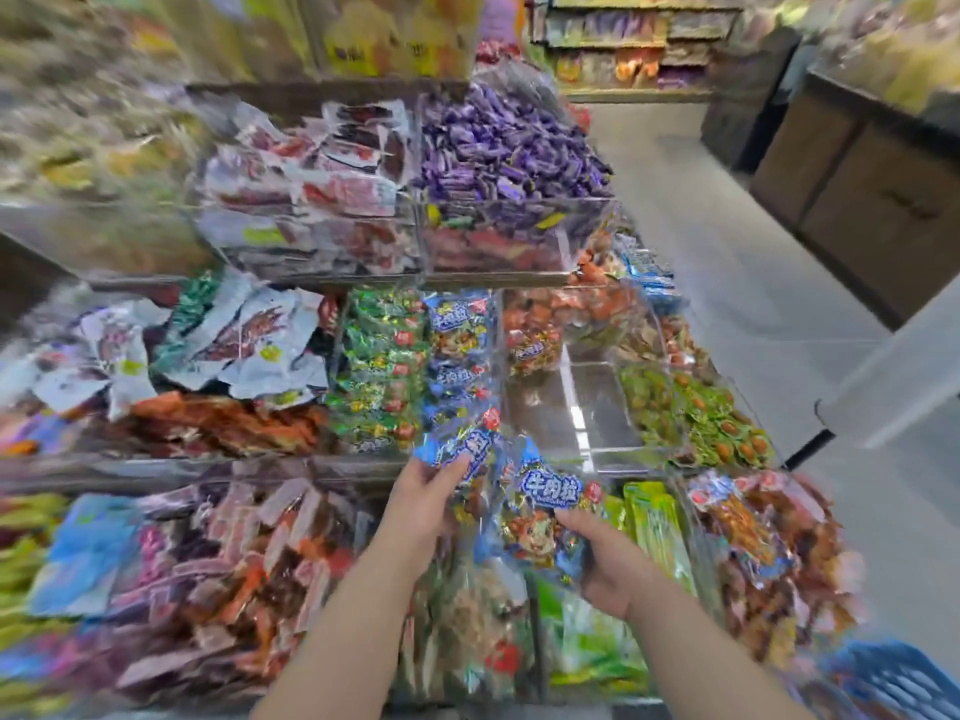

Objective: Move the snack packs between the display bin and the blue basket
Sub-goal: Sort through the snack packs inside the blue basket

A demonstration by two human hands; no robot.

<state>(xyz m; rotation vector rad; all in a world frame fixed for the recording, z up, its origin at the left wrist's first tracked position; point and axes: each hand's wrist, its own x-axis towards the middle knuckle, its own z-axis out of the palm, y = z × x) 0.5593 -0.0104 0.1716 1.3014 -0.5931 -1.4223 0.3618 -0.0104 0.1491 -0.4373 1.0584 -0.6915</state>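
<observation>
Holding one blue beef-snack pack (pixel 545 511) in the right hand (pixel 608 561) and a second blue pack (pixel 457 449) in the left hand (pixel 428 498), the person has both hands clamped on crinkly plastic pouches just short of the clear display bin (pixel 500 335). The left thumb lies across the lower edge of its pack with the fingers curled beneath. The right hand's fingers wrap the lower right corner of its pack, and the two packs touch or overlap between the hands. The pouches look light, soft and glossy, and seem filled with small wrapped pieces that would shift, so I judge them likely to sag and slip. A pinch on a flat sealed edge, or a full grasp round the body, should hold best. Counted: two packs in hand, one per hand. Beyond the left hand about three more blue packs sit stacked in the bin, though blur makes that count uncertain. One blue basket (pixel 893 683) shows only a corner, low and outward of the right hand, well apart from it.
</observation>
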